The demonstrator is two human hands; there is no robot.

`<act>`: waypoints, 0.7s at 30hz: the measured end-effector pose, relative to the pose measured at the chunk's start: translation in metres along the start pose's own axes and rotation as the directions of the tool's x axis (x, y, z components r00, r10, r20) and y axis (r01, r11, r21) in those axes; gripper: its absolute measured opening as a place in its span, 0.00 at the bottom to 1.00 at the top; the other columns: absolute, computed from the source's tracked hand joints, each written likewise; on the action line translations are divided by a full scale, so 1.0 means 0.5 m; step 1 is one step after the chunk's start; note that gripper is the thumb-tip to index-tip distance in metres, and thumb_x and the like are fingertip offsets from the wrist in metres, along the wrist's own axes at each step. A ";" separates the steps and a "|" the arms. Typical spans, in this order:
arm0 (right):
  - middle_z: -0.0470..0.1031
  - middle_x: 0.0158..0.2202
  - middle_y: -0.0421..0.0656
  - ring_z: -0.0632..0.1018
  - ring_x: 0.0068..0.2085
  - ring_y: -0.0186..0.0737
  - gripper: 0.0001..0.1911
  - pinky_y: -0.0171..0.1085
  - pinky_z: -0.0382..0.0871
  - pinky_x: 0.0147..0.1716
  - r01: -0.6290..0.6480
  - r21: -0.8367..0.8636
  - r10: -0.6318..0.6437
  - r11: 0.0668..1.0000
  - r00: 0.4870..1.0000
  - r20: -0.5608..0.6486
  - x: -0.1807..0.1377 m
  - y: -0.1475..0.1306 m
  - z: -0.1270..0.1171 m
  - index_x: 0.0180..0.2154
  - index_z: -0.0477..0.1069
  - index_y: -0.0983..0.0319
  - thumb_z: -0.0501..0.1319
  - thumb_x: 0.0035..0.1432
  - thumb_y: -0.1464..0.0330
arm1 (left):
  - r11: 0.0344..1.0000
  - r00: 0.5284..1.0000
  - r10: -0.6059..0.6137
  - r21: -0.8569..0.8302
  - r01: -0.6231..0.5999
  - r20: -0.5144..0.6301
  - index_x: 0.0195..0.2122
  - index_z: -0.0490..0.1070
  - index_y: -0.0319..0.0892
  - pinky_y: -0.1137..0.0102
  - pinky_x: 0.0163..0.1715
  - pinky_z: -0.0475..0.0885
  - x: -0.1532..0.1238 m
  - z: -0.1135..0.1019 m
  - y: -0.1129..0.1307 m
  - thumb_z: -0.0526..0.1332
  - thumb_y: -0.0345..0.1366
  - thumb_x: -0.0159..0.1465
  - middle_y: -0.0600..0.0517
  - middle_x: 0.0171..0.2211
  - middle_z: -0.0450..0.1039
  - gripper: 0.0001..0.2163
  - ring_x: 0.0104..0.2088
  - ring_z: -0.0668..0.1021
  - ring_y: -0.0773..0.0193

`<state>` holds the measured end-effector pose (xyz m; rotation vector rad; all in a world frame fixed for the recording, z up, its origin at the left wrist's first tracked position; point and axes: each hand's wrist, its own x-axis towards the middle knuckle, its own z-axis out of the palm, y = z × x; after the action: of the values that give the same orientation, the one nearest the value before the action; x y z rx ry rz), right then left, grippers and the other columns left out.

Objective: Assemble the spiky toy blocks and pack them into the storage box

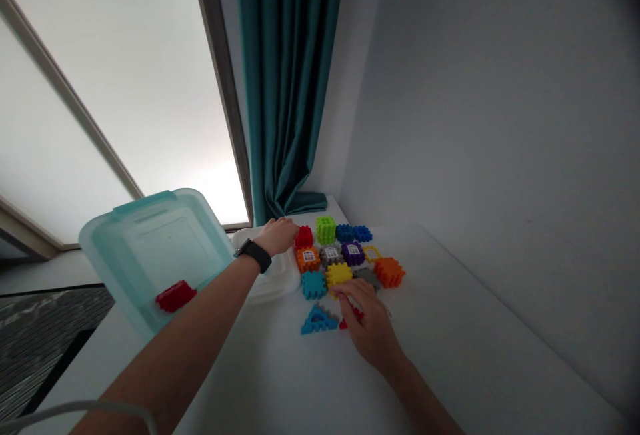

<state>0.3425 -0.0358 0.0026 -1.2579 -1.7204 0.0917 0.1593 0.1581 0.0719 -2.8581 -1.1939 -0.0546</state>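
A: What are the fingers doing?

B: The left hand [277,236] has its fingertips at the small red block [303,238] in the back row; I can't tell whether they grip it. The right hand [373,325] curls over the near side of the yellow block [339,275], thumb and fingers bent. Whether they pinch anything is hidden too.

A: And around them?

B: Lime [326,230] and blue blocks [345,233] at the back, then the window-faced orange [309,259], gray [331,254] and purple blocks [353,253]. A light blue block [314,285] sits beside the yellow one, with a blue triangular piece [319,320] nearer.

A: How far along does it look?

B: Mostly laid out, I'd judge: loose rows on the desk [280,382]. One piece sits apart, a red block [176,296] inside the tilted turquoise bin [91,243] (its rows-mates, if any, are across the desk).
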 end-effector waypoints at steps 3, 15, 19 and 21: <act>0.79 0.36 0.43 0.78 0.40 0.43 0.09 0.43 0.68 0.43 0.013 0.014 -0.013 1.000 1.000 -0.005 0.002 -0.011 -0.005 0.41 0.73 0.58 0.55 0.65 0.73 | 0.998 1.000 0.009 0.055 -0.009 0.013 0.37 0.76 0.42 0.63 0.42 0.70 -0.002 0.015 0.010 0.63 0.29 0.62 0.45 0.41 0.77 0.04 0.45 0.78 0.53; 0.77 0.38 0.44 0.77 0.42 0.43 0.10 0.43 0.71 0.43 0.076 0.007 -0.075 0.997 0.996 -0.046 0.007 -0.016 -0.045 0.42 0.72 0.57 0.55 0.64 0.74 | 0.886 0.860 -0.256 0.248 0.391 -0.442 0.59 0.66 0.41 0.46 0.57 0.60 -0.275 -0.082 -0.060 0.56 0.45 0.67 0.37 0.55 0.70 0.22 0.57 0.69 0.41; 0.78 0.38 0.44 0.78 0.41 0.46 0.08 0.46 0.70 0.44 0.139 -0.006 -0.139 0.990 0.990 0.033 0.050 -0.037 -0.007 0.41 0.72 0.56 0.55 0.65 0.71 | 0.871 0.873 -0.388 0.190 0.452 -0.297 0.58 0.67 0.42 0.48 0.53 0.65 -0.343 -0.081 -0.140 0.57 0.45 0.67 0.40 0.52 0.74 0.21 0.54 0.73 0.42; 0.78 0.37 0.44 0.78 0.41 0.46 0.08 0.47 0.70 0.44 0.163 0.001 -0.163 0.987 0.983 0.079 0.068 -0.054 0.024 0.41 0.73 0.56 0.55 0.65 0.70 | 0.880 0.881 -0.398 0.165 0.446 -0.255 0.57 0.67 0.42 0.49 0.53 0.66 -0.362 -0.074 -0.159 0.56 0.43 0.68 0.41 0.52 0.74 0.19 0.53 0.74 0.44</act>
<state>0.3152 -0.0169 0.0332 -1.1255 -1.8866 0.0403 -0.0250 0.0835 0.1022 -2.2855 -1.6364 -0.2239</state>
